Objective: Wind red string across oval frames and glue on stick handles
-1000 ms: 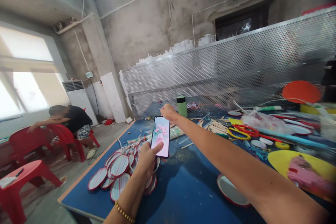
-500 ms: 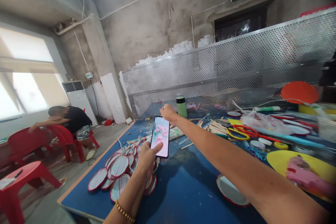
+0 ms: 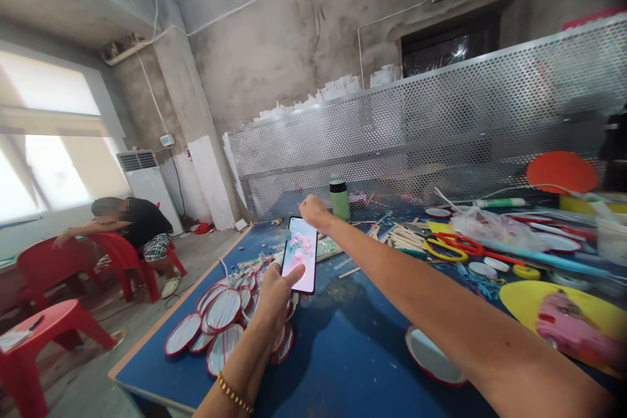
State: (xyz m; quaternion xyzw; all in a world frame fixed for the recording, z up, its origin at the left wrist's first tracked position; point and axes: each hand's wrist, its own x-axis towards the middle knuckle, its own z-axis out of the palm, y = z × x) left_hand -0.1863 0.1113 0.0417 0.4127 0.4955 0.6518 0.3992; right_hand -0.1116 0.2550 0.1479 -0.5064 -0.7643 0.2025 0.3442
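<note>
A smartphone [image 3: 301, 251] with a lit screen of pink flowers is held upright over the table, my left hand [image 3: 278, 287] closed around its lower part with the thumb across the glass. What looks like a white cable end shows just under the phone. My right hand [image 3: 314, 212] is a closed fist beside the phone's upper right corner; its fingertips are hidden, so I cannot see whether anything is in it. Round white pieces with red rims [image 3: 223, 310] lie heaped to the left of my left forearm. Another red-rimmed piece [image 3: 434, 356] lies under my right forearm.
Behind my right hand stands a green bottle [image 3: 339, 201]. Wooden sticks [image 3: 409, 237], yellow-handled scissors [image 3: 445, 249] and a pink glue gun [image 3: 563, 323] crowd the blue table's right side. A perforated metal panel [image 3: 416, 137] borders the back. A person [image 3: 140, 225] leans on red chairs at left.
</note>
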